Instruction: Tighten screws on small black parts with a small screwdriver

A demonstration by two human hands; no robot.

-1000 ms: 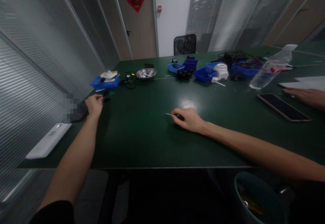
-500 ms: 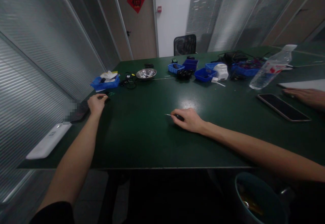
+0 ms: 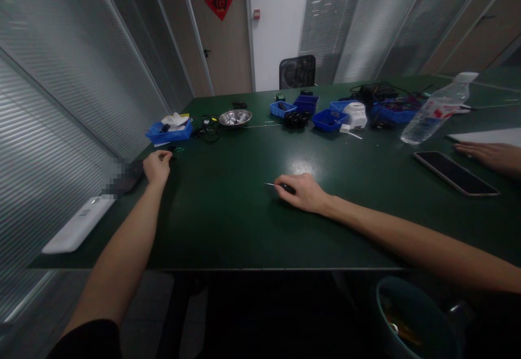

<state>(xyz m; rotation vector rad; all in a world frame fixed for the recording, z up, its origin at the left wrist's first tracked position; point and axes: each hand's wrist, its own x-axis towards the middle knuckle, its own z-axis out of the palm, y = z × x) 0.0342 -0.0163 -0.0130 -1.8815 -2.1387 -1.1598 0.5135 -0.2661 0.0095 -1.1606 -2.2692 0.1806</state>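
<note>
My right hand (image 3: 303, 191) rests on the green table, its fingers closed around a screwdriver (image 3: 288, 188) with a dark handle. The tool's thin metal shaft points left, clear of the fingertips. Over at the left, my left hand (image 3: 157, 167) is pinched together just above the tabletop. What lies between its fingertips is too small and dark to make out. Right beside those fingers is a small dark and green piece (image 3: 178, 150). A blue basket (image 3: 170, 134) with papers and a dark item stands just beyond it.
Behind are a metal bowl (image 3: 235, 119), black cables (image 3: 208, 131), blue bins (image 3: 329, 121) and a white device (image 3: 355, 114). At right stand a water bottle (image 3: 437, 110) and a phone (image 3: 455, 173), near another person's hand (image 3: 490, 156). A white case (image 3: 77, 226) lies left; a bin (image 3: 411, 315) sits below.
My left hand has shifted very slightly to the right, its fingertips drawn closer together. My right hand with the screwdriver has stayed in place.
</note>
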